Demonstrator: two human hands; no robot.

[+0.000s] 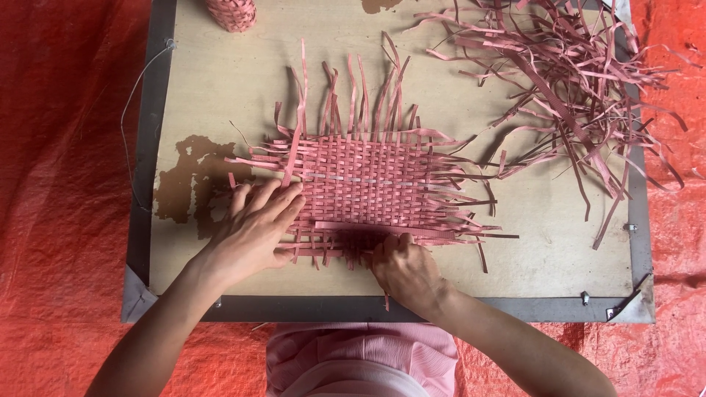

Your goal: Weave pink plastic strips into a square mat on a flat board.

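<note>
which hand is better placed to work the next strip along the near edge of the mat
Probably the right hand: its fingers are curled at the near edge of the woven mat, on the strip ends there. The left hand lies flat on the mat's left side, pinning it.

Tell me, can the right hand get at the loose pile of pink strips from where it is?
Probably yes. The right hand sits at the woven mat's near edge, and bare board lies between it and the loose strips, with nothing blocking.

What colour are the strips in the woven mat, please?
Pink, in a plain checkered weave; the mat shows best in the head view.
</note>
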